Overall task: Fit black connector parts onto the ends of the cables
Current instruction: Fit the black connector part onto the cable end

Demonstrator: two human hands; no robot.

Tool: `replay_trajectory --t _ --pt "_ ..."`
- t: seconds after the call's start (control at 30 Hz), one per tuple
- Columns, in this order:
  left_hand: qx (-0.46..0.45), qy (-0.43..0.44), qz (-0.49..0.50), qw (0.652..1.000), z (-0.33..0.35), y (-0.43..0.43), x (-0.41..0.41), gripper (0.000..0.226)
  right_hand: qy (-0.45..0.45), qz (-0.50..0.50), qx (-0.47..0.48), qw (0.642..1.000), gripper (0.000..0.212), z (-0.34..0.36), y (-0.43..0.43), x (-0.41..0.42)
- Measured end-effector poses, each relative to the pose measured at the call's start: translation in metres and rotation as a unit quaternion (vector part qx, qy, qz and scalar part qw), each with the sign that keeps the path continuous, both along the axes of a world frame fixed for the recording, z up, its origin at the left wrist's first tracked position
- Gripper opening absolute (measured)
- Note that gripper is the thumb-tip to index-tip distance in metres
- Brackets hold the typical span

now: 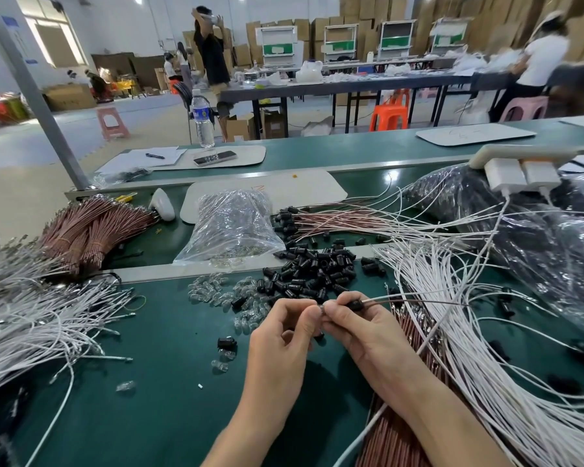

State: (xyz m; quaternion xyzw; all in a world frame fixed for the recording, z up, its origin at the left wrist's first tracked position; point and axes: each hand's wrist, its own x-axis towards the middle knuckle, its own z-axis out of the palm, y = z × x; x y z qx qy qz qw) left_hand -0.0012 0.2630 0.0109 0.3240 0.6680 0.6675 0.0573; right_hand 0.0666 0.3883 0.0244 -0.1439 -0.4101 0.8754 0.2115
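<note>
My right hand (361, 326) pinches a black connector part (355, 305) threaded on a thin brown and white cable pair (425, 298) that runs off to the right. My left hand (289, 328) pinches the small metal end of that cable (321, 309) just left of the connector. Both hands meet above the green table, right in front of a loose pile of black connector parts (312, 269). One more black part (226, 342) lies alone left of my left hand.
Small clear bulbs (216, 289) are scattered beside the pile. White cable bundles lie at the left (38, 318) and right (469, 348), brown cable bundles (91, 227) at the back left. A clear plastic bag (231, 227) and finished cables with connectors (317, 219) lie behind.
</note>
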Motion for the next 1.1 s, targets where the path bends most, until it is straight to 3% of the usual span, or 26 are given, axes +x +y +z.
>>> replay_trajectory --t 0.13,0.33,0.63,0.77,0.93,1.1 --pt "-0.042 0.059 -0.016 0.997 -0.0040 -0.0032 -0.0050 0.021 -0.004 0.009 0.005 1.000 0.015 0.0006 0.0043 0.0018" --pt "-0.071 0.122 -0.031 0.989 -0.0070 -0.0057 -0.0102 0.019 -0.010 0.031 0.009 0.999 0.015 -0.0002 0.0080 0.0054" --pt "-0.056 0.127 0.001 0.990 -0.0067 -0.0068 -0.0093 0.015 -0.036 0.045 0.047 0.997 0.048 -0.0022 0.0081 0.0068" --pt "-0.056 0.124 0.002 0.991 -0.0075 -0.0064 -0.0093 0.018 -0.037 0.046 0.040 0.997 0.044 -0.0018 0.0086 0.0061" --pt "-0.056 0.119 -0.004 0.991 -0.0073 -0.0061 -0.0080 0.019 -0.026 0.053 0.027 0.998 0.023 -0.0027 0.0093 0.0061" --pt "-0.049 0.116 -0.010 0.992 -0.0054 -0.0064 -0.0066 0.019 -0.028 0.059 0.024 0.998 0.044 -0.0041 0.0101 0.0060"
